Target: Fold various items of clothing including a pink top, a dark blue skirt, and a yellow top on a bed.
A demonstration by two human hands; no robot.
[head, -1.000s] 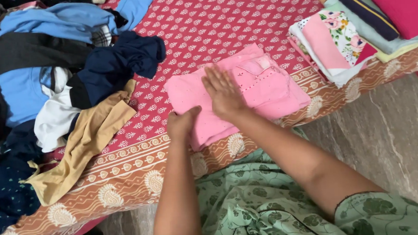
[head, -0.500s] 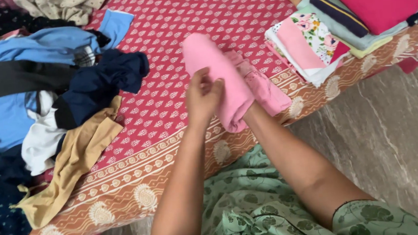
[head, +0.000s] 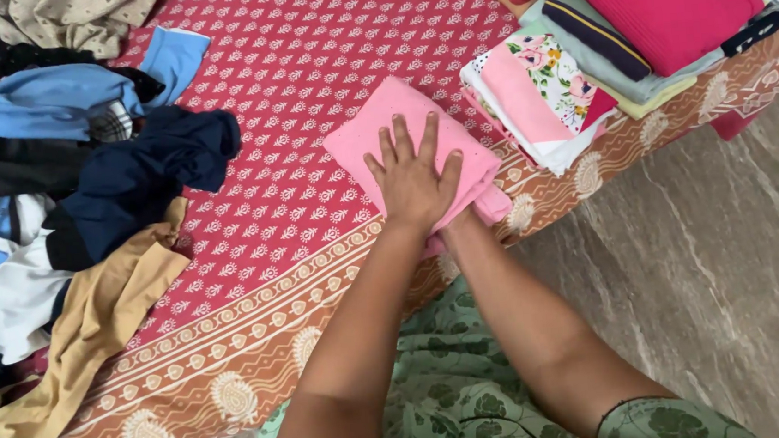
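A folded pink garment (head: 419,129) lies on the red patterned bedspread (head: 304,77) near the bed's front edge. My left hand (head: 413,182) rests flat on top of it, fingers spread, pressing down. My right hand (head: 461,229) reaches in from the lower right. Only its wrist shows, because the fingers are tucked under the garment's near edge below my left hand. I cannot tell whether they grip the cloth.
A heap of unfolded clothes (head: 55,208) in blue, black, navy, white and tan covers the bed's left side. Stacks of folded clothes (head: 581,65) sit to the right of the pink garment. Beside the bed is a grey stone floor (head: 716,249).
The pink garment was spread flat, then lifted and folded over. It now lies as a smaller bundle further right, with my left hand pressing on it and my right hand beneath.
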